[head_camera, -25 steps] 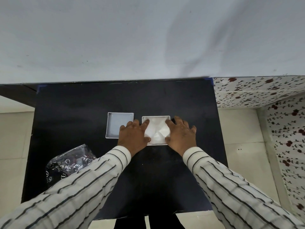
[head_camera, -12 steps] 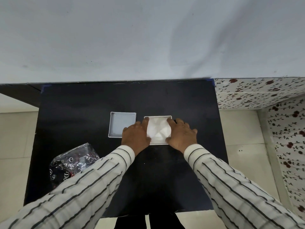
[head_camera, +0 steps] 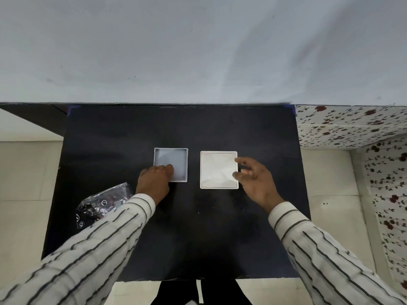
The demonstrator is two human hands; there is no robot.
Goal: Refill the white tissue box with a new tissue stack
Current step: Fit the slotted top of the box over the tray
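The tissue box base (head_camera: 219,169) sits mid-counter (head_camera: 220,234), open top up, already filled: a white tissue stack (head_camera: 217,167) lies flat inside, about level with the rim. Everything below is placed relative to that base. The lid (head_camera: 171,164), also white and square, lies just to its left, apart from it, hollow side up and holding nothing. Your left hand (head_camera: 154,180) is on the lid's near-left corner, fingers curled over the edge; that grip looks closed on the rim, though the thumb side is hidden, so not certain. Your right hand (head_camera: 256,180) is at the base's right edge, fingers spread and loose, gripping nothing, fingertips just at the rim. Both parts are square, so no long axis to align, only edges. The coming move probably turns on this: the lid goes right from your left hand, flipped hollow-down, onto the base. The left hand is nearer the lid; the right can steady the base. A crinkled dark wrapper (head_camera: 100,203) lies well left and nearer you, partly under your left sleeve.
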